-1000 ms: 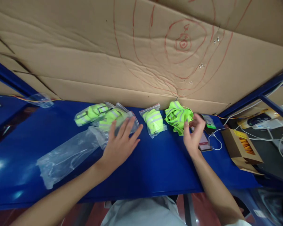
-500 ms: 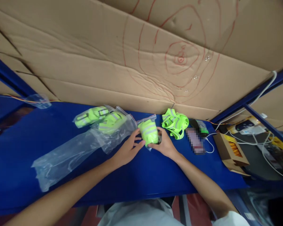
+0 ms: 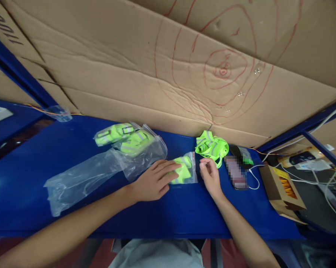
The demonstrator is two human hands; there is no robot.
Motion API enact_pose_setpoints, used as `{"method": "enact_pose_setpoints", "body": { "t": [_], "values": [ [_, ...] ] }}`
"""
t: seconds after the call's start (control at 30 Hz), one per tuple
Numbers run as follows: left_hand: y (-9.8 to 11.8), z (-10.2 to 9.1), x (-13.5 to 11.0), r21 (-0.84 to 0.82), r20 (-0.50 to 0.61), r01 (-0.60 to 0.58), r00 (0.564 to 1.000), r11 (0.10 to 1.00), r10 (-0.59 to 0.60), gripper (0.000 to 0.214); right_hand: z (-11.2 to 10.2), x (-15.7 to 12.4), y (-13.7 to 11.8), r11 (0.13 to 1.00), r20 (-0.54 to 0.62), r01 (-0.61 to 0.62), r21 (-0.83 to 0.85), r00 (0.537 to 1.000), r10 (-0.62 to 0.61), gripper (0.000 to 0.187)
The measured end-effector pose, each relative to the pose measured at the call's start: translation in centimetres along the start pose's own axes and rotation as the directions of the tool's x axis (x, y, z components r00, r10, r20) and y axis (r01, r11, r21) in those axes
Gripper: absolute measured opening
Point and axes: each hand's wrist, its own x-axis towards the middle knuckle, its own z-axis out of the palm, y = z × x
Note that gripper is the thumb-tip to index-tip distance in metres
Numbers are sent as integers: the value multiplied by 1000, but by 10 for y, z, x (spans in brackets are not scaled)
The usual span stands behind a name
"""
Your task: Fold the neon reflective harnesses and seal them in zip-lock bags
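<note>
A small clear zip bag [image 3: 187, 172] with a folded yellow-green reflective strap inside lies flat on the blue table. My left hand [image 3: 154, 180] rests on the bag's left part, fingers stretched out and laid flat over it. To the right of the bag's zip edge, a small gap away, is my right hand [image 3: 211, 178], its fingers curled together with nothing visible in them. Beyond that hand lies a loose bundle of yellow-green reflective straps [image 3: 211, 145]. Left of the bag, a large clear plastic bag [image 3: 84, 178] holds or lies against packed reflective straps [image 3: 114, 134].
A phone [image 3: 236, 173] with a white cable lies to the right, beside a black item. Farther right stands an open cardboard box [image 3: 281, 190]. A cardboard wall [image 3: 129, 74] with red rings drawn on it closes off the table's back. A clear cup [image 3: 60, 113] stands at back left.
The bagged strap went from upright between both hands to lying flat on the table. My right hand let go and moved right; my left hand flattened onto the bag. The view shifted slightly.
</note>
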Motion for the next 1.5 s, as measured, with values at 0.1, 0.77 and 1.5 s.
{"method": "enact_pose_setpoints", "body": {
  "t": [0.1, 0.77, 1.5],
  "values": [
    [-4, -3, 1, 95, 38, -55, 998, 994, 51, 42, 4, -2, 0, 997, 134, -80, 10, 988, 78, 49],
    [45, 1, 14, 59, -181, 157, 973, 986, -144, 43, 24, -30, -9, 922, 562, -348, 169, 802, 200, 42],
    [39, -15, 15, -21, -133, 40, 990, 999, -43, 21, 28, -42, -15, 986, 419, -17, 166, 906, -55, 28]
  ]
}}
